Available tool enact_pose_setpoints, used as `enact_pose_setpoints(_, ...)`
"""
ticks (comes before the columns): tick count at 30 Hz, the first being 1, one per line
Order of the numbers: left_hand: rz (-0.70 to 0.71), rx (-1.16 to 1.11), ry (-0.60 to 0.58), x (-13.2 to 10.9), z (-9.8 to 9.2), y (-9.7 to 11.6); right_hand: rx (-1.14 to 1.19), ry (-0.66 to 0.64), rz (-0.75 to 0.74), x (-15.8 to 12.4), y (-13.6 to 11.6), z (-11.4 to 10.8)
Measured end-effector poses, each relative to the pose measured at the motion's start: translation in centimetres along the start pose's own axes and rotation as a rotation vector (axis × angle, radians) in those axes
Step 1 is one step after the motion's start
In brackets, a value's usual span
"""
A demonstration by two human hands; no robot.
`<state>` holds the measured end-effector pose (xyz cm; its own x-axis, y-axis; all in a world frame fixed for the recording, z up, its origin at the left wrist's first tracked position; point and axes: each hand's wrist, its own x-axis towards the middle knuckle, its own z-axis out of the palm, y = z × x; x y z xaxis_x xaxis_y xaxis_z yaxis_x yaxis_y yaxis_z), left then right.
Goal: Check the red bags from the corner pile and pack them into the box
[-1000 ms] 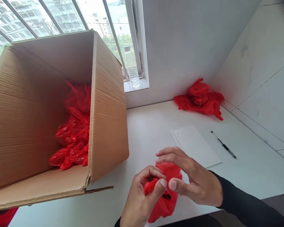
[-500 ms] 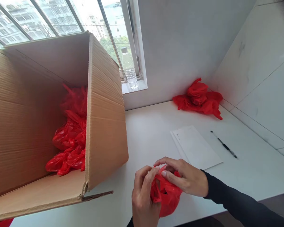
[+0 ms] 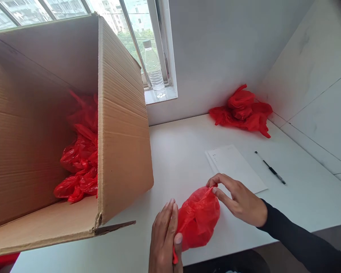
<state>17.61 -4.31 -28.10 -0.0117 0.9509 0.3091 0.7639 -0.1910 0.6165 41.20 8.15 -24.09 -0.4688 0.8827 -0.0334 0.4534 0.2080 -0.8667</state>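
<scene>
A red plastic bag [image 3: 200, 218], puffed out and rounded, is between my two hands over the front of the white table. My right hand [image 3: 238, 195] pinches its upper right corner between thumb and fingers. On the bag's left side, my left hand [image 3: 166, 237] has its fingers together and grips an edge, with a bit of red film poking out below the thumb. What the bag contains, if anything, cannot be made out.
A large cardboard box [image 3: 125, 132] lies on its side at left, with several crumpled red bags [image 3: 81, 163] inside. Paper sheets [image 3: 235, 167] and a pen [image 3: 269, 168] lie on the table [image 3: 176, 159]. More red plastic [image 3: 244, 112] sits by the wall. A water bottle [image 3: 154, 70] stands on the sill.
My right hand has moved right and now pinches the bag's corner. The bag, bunched with its opening showing before, is spread into a rounded shape. My left hand has shifted slightly left.
</scene>
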Motion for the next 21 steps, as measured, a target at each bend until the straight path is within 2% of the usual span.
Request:
enact_pose_setpoints(3, -0.033, 0.037, 0.045, -2.7, 0.5, -1.9, -0.033, 0.019, 0.168, -1.0, 1.7, -0.5)
enact_pose_setpoints(5, -0.028, 0.035, 0.018, -3.5, 1.0, -2.4, 0.036, 0.026, 0.215, -1.7, 2.2, -0.1)
enact_pose_setpoints(10, -0.034, 0.129, -0.095, -2.2, 2.3, -1.1, 0.313, 0.08, 0.2, -2.7, 1.9, 2.5)
enact_pose_setpoints(12, -0.019, 0.162, -0.089, -1.4, 2.9, -0.5, 0.248, 0.171, 0.133, -3.1, 1.7, 3.8)
enact_pose_setpoints(15, 0.092, 0.209, -0.06, -0.7, 3.8, -0.2, 0.054, 0.27, -0.102, -3.7, 1.9, 5.9)
enact_pose_setpoints(18, 0.144, 0.274, -0.085, -0.9, 5.2, -0.6, -0.121, 0.172, -0.329, -4.2, 3.2, 8.3)
enact_pose_setpoints(21, 0.113, 0.375, -0.124, -1.5, 6.7, -1.6, -0.291, 0.103, -0.316, -4.5, 5.3, 10.5)
